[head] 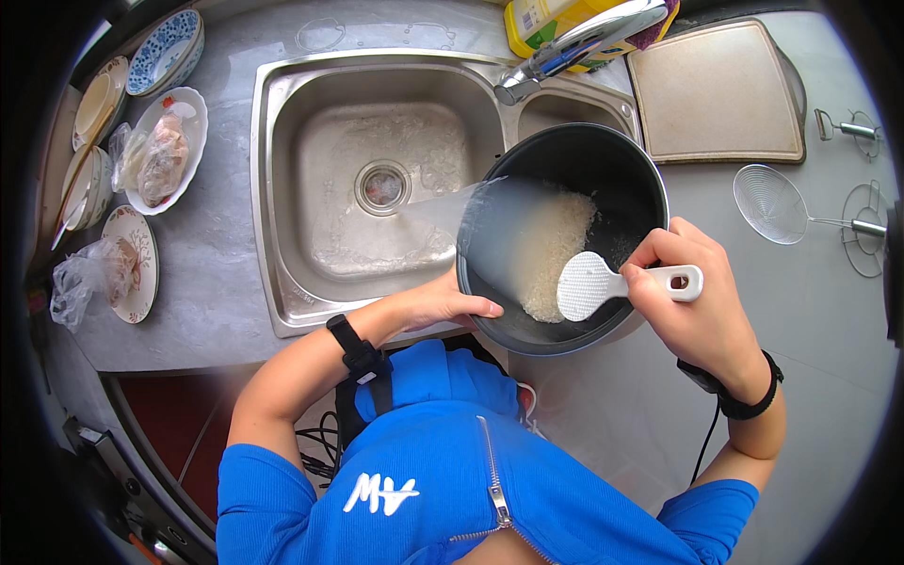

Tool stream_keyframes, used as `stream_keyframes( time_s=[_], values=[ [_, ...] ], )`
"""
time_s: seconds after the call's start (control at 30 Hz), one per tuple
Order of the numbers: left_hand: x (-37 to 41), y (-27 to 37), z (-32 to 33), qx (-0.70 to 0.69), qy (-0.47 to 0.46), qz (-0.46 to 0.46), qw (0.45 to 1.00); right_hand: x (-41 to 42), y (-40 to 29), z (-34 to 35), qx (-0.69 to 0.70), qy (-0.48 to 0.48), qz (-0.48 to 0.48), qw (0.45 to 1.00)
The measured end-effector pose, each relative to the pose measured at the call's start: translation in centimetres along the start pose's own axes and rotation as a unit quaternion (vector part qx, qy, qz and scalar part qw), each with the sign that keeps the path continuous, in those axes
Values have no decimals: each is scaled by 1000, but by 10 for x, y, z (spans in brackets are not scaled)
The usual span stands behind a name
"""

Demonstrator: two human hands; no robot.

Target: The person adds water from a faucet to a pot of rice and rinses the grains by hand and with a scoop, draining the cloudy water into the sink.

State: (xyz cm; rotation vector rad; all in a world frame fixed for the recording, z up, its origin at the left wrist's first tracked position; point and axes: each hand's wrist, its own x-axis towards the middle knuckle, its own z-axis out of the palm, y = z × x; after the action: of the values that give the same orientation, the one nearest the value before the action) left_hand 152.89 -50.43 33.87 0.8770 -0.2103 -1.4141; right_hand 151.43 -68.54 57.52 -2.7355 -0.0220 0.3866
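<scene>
My left hand (452,304) grips the left rim of a dark rice cooker inner pot (607,152), its thumb inside the edge. The pot is tilted toward the steel sink (304,282), and cloudy water (452,205) runs over its lip into the basin. Wet rice grains (551,247) lie inside the pot. In my right hand (678,296) is a white dimpled rice paddle (586,286), its blade over the rice near the pot's lower right wall.
A chrome faucet (558,56) reaches over the sink's right part, beside a yellow bottle (530,25). A cutting board (713,92) and a wire strainer (770,205) lie right. Left are bowls (166,53), an oval dish (198,141) with bagged food and a plate (145,282).
</scene>
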Motion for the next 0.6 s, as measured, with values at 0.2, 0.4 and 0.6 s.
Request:
stream_keyframes(
  time_s=[0.2, 0.4, 0.6],
  values=[
    [6, -10, -3, -31, -9, 3, 999, 5, -4, 0, -10, -10, 7, 1000],
    [12, -21, -5, -76, -25, -6, 997, 11, -5, -2, -27, -22, 5, 999],
    [11, -21, -5, -91, -48, -11, 995, 16, -10, -3, -30, -36, 11, 999]
  ],
)
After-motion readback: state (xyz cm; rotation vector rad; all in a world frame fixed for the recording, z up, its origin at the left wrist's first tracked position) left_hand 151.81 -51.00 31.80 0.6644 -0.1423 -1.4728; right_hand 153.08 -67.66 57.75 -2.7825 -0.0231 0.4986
